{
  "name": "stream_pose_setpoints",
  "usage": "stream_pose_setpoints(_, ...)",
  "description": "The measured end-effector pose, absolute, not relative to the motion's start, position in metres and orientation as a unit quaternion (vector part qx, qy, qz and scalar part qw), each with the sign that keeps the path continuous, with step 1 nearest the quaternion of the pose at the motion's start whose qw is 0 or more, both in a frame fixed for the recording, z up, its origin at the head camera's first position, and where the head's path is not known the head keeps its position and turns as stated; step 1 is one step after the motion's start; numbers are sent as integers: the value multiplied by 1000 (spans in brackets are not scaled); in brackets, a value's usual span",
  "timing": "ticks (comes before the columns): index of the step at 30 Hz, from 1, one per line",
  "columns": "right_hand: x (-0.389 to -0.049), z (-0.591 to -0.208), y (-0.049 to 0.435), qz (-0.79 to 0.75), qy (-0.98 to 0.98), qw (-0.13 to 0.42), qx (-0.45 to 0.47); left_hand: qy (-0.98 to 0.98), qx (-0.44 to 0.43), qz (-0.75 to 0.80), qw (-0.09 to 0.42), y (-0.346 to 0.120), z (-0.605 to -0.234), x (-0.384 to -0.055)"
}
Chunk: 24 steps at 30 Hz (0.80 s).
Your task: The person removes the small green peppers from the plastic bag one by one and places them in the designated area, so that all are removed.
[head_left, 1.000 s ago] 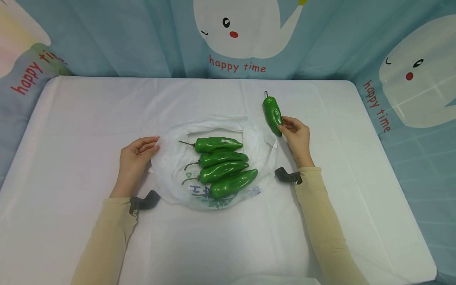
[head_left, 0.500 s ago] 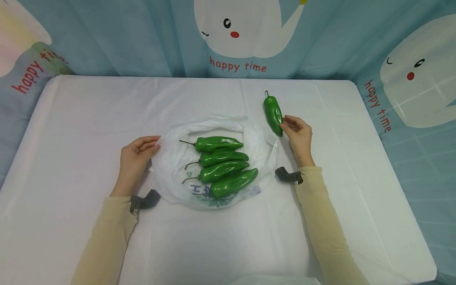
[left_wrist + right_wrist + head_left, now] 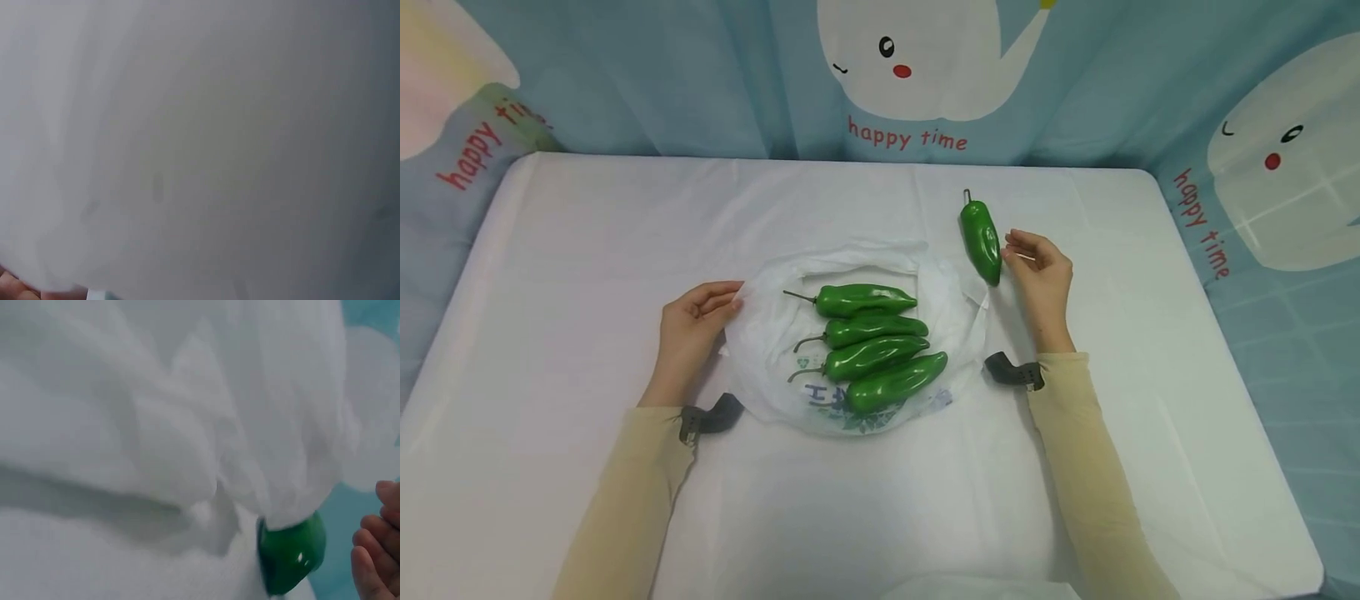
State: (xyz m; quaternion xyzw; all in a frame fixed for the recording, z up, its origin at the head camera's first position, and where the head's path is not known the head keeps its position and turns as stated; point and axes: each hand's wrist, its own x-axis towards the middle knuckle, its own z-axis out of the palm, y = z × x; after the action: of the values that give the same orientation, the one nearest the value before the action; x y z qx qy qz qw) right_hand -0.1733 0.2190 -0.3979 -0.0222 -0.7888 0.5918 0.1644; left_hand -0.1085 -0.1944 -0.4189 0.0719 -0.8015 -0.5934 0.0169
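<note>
A white plastic bag (image 3: 748,350) lies in mid-table with its mouth spread. Several glossy green peppers (image 3: 876,360) are lined up in it, stems to the left. At the bag's left edge my left hand (image 3: 692,329) pinches the plastic between thumb and fingers. One more green pepper (image 3: 981,242) rests on the cloth beyond the bag's right side, stem pointing away. Just right of it, my right hand (image 3: 1041,271) has loosely bent fingers around nothing. The right wrist view shows a gap between those fingers (image 3: 375,556) and the pepper. White plastic fills most of the left wrist view.
A white cloth (image 3: 850,508) covers the table. Another piece of pale, thin plastic (image 3: 977,588) shows at the near edge. Behind the table hangs a blue curtain (image 3: 715,83) with cartoon prints.
My right hand has let go of the single pepper and drawn slightly right, away from it. The pepper stays in place. My left hand keeps hold of the bag's edge.
</note>
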Motion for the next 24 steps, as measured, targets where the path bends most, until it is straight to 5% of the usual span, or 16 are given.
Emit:
stream_pose_setpoints(10,-141,-384,209,575,-790,126,172,-800,65,-597,22,-194,-418,-109)
stream_pose_setpoints(24,-101,-393,190,460,-784,-26,416,-799,63,-597,17,-194,-418,-110)
